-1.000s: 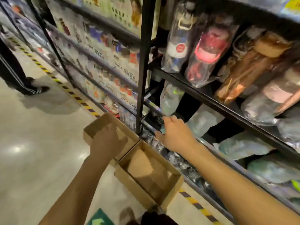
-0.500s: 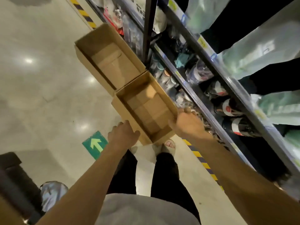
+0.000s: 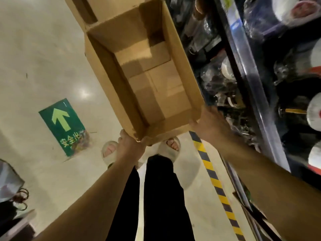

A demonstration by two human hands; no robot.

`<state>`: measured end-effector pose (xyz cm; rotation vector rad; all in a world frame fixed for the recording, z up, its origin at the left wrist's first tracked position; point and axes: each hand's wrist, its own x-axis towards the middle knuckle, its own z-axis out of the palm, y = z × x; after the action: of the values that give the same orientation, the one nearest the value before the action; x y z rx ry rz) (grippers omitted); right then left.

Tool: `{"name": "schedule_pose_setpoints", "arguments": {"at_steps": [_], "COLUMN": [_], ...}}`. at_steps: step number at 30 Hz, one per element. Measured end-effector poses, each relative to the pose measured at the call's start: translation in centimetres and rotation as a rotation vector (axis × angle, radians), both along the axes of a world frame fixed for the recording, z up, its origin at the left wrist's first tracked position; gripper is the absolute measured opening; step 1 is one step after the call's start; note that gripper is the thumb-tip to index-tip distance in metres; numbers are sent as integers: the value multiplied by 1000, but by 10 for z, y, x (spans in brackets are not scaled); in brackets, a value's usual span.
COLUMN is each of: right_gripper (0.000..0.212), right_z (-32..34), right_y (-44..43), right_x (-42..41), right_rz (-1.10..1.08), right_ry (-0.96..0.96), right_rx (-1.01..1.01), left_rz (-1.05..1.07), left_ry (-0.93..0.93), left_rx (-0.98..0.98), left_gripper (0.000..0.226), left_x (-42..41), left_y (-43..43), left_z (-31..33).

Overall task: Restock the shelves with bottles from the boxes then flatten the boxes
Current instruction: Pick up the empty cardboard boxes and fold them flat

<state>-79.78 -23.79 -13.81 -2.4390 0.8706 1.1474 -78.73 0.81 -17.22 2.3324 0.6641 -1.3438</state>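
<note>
Cardboard in both hands: a person's left hand [image 3: 129,146] clasps the near-left corner of an empty cardboard box [image 3: 156,87], while the right hand [image 3: 211,124] grips the near-right corner, its fingers blurred. The box appears lifted above pale sandals [image 3: 171,145] and holds no bottles. Flattening looks due: best to turn it over, split the bottom flaps along their seam and press the walls flat, clear of the shelf. Just beyond its far end lies a 2nd open box [image 3: 111,7]. Wrapped bottles [image 3: 227,70] crowd the dark shelf [image 3: 250,70] at right. The glossy pale floor [image 3: 34,58] carries a green arrow sign [image 3: 64,126] and yellow-black hazard tape [image 3: 213,180].
</note>
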Motion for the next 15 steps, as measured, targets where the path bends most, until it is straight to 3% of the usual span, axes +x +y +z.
{"name": "schedule_pose_setpoints", "arguments": {"at_steps": [5,10,15], "right_gripper": [85,50,31], "right_z": [-94,-146,-162], "right_y": [-23,-33,-38], "right_x": [-1,-9,-16], "right_rz": [-334,-527,-551], "right_ry": [-111,-311,-312], "right_rx": [45,72,22], "left_rz": [431,808,1011], "left_ry": [-4,14,-47], "left_rx": [-112,-174,-161], "left_gripper": [85,50,15], "left_x": [-10,-11,-13], "left_y": [-12,-10,-7], "left_z": [-84,-130,-141]}}
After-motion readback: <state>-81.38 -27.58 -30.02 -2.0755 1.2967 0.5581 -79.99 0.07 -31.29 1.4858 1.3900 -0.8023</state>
